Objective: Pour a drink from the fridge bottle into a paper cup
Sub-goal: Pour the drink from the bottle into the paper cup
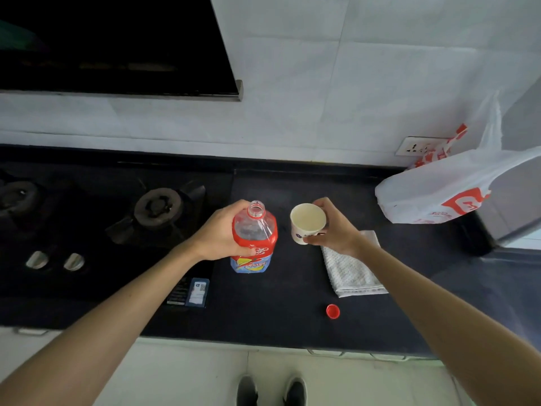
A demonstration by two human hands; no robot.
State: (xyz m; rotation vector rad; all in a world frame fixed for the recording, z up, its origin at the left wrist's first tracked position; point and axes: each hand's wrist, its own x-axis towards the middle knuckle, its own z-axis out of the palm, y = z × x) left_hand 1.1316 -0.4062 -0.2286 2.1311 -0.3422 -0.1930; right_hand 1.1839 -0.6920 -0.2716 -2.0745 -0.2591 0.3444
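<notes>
While the left hand [218, 230] wrapped its fingers and thumb around the shoulder of the plastic drink bottle [254, 238], the bottle stood roughly upright over the dark countertop [278, 317], its mouth open and uncapped. Whether its base rested on the counter could not be told. It was clear at the top, with a red label and a blue and yellow band lower down. Just to its right, apart from it, the right hand [333, 227] held the white paper cup [307, 222], fingers curled around the far side and thumb pressed near the base. The cup's mouth faced up towards the camera, showing a pale inside. A red bottle cap [333, 311] lay on the counter near the front edge. A folded white cloth [351, 271] lay under the right wrist. A gas burner [158, 208] sat to the left, and a white and red plastic bag [439, 194] stood at the far right beside a wall socket [418, 146].
</notes>
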